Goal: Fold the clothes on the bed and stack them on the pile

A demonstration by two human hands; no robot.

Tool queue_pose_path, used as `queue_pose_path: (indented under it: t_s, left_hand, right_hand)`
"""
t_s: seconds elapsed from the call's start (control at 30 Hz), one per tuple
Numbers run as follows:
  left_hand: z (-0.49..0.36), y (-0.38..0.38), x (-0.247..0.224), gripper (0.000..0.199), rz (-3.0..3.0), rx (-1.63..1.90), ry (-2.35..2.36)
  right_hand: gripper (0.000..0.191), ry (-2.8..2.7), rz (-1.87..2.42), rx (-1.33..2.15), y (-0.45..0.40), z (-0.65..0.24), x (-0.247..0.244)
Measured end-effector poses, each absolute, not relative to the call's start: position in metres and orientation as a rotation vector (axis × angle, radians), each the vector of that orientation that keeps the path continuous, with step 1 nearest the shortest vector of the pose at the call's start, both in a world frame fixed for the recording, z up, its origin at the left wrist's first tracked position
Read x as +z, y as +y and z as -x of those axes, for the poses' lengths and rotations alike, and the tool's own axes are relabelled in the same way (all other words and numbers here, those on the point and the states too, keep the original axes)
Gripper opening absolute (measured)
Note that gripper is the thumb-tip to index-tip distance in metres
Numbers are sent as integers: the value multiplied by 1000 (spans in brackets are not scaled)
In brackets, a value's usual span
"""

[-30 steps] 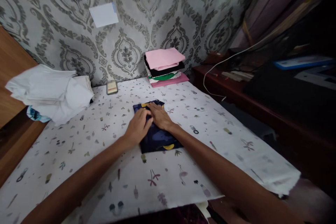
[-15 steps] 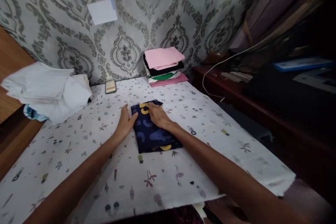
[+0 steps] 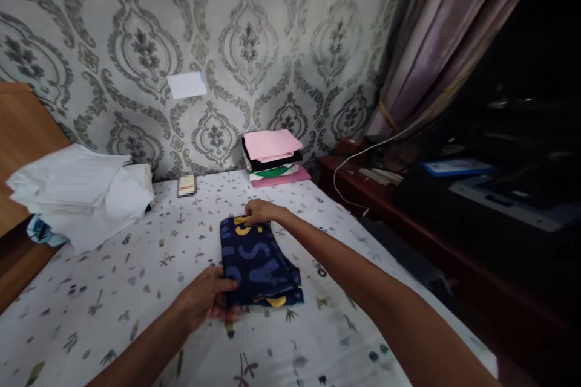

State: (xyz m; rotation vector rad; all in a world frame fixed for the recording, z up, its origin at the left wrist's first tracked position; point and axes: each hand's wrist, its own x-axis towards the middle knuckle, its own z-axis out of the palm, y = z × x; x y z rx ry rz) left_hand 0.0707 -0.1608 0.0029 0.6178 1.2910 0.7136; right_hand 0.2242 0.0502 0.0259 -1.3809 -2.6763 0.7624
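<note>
A pair of navy shorts (image 3: 258,260) with blue and yellow printed letters lies folded in half on the patterned white sheet (image 3: 172,290). My left hand (image 3: 211,295) grips their lower left corner, thumb on top and fingers at the edge and underneath. At the far edge, my right hand (image 3: 261,211) has its fingers closed on the top of the shorts; its fingertips are partly hidden.
Folded clothes (image 3: 272,146), pink on top, are stacked against the wall. White garments (image 3: 86,193) are heaped at the left beside a wooden headboard (image 3: 27,151). A small card-like item (image 3: 186,184) lies near the wall. A white cable (image 3: 336,178) hangs by the dark red furniture (image 3: 385,193).
My left hand has moved toward me to the shorts' lower left corner and gripped it. My right hand has shifted from lying on top to their far edge. The view has tilted up.
</note>
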Motion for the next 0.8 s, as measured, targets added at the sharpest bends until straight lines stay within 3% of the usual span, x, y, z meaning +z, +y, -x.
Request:
queue_pose_path:
  t_s: [0.3, 0.57, 0.7, 0.8]
  left_hand:
    - [-26, -147, 12, 2, -344, 1070, 1339]
    - [-55, -148, 5, 30, -427, 1061, 1377]
    - [-62, -93, 34, 36, -590, 1226, 1322]
    - [-75, -22, 68, 35, -765, 1356, 1246]
  right_hand:
    - [25, -1991, 1491, 1390, 32, -281, -8]
    - [15, -1636, 1361, 1719, 18, -294, 1]
    - [31, -1466, 1002, 1759, 43, -322, 22]
    - [41, -1409, 898, 1539, 84, -348, 47]
